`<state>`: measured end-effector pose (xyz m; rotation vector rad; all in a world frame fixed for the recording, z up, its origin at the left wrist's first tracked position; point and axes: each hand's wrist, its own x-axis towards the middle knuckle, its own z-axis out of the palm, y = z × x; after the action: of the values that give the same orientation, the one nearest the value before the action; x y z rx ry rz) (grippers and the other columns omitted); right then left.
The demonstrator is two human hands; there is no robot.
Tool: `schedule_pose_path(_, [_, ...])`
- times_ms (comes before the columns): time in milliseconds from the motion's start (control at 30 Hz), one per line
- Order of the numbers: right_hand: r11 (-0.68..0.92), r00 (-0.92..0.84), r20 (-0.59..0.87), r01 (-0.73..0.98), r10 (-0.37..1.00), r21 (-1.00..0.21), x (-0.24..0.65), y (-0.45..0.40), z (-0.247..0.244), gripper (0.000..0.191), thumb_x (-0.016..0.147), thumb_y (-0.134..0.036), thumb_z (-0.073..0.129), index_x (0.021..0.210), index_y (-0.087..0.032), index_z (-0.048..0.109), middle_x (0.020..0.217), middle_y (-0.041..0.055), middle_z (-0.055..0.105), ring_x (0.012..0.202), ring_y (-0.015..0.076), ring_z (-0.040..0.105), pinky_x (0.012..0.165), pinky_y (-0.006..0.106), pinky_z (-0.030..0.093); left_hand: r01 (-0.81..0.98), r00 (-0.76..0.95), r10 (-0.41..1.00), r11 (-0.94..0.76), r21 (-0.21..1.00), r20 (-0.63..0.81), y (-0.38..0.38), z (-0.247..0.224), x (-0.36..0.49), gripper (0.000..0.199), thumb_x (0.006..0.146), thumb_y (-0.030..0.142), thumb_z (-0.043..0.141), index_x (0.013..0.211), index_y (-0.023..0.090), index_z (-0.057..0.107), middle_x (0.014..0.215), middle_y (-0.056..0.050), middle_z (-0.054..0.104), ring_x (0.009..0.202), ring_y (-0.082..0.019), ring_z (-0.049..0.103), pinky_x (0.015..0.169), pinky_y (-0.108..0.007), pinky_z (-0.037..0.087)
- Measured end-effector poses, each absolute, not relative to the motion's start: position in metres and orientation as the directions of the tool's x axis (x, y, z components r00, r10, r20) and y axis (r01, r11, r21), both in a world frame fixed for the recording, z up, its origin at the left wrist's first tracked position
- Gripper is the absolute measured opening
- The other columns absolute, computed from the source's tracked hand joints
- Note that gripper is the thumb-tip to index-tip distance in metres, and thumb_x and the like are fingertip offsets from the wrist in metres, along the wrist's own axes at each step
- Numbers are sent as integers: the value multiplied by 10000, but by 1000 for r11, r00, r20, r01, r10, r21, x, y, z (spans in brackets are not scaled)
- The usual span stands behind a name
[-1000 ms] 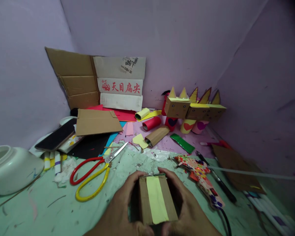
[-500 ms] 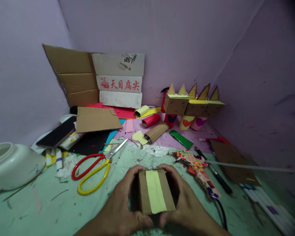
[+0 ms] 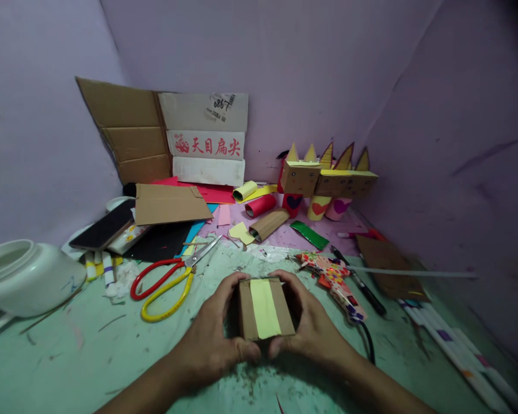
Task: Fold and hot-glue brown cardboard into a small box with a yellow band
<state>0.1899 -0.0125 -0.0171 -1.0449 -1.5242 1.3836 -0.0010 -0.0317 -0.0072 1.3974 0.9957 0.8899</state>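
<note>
A small brown cardboard box (image 3: 282, 310) with a pale yellow paper strip (image 3: 265, 307) across its top sits between my two hands over the green tabletop. My left hand (image 3: 218, 330) grips its left side, thumb at the near edge and fingers round the far edge. On the opposite side my right hand (image 3: 313, 322) holds it the same way. The box's underside is hidden. Red-and-yellow-handled scissors (image 3: 176, 282) lie left of the hands. To the right rests a patterned glue gun (image 3: 334, 282) with a black cord.
Cardboard figures (image 3: 300, 178) with pointed ears stand at the back right. Paper rolls (image 3: 261, 205), a green strip (image 3: 309, 234) and a flattened carton (image 3: 207, 138) are behind. A white pot (image 3: 34, 282) stands left; a utility knife (image 3: 369, 296) and white markers (image 3: 453, 345) lie right.
The view has shifted, so the surroundings sit slightly higher and the right-hand things further left. Both hands still hold the box, which now appears a little higher and smaller in view.
</note>
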Motion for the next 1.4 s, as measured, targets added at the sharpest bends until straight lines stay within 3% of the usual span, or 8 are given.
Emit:
schedule_pose_path(567, [144,-334,102,104,937,-984,191,-12,-19,897,395,-487,851,1139,-220,428,1012,55,579,952,271,550,791,382,453,18,369,927,-72,997,61,-29,-9,-1,841,552,391,800,1239,175,364,1219,-125,525,1193,-346,459,1013,-445,356])
schedule_pose_path(1400, [141,-351,96,106,931,-984,193,-10,-20,916,393,-518,853,1140,-212,420,1020,69,566,980,293,531,817,384,432,46,382,922,-86,995,62,-26,-15,-3,832,561,317,795,1254,188,354,1231,-119,517,1181,-316,469,1010,-418,355])
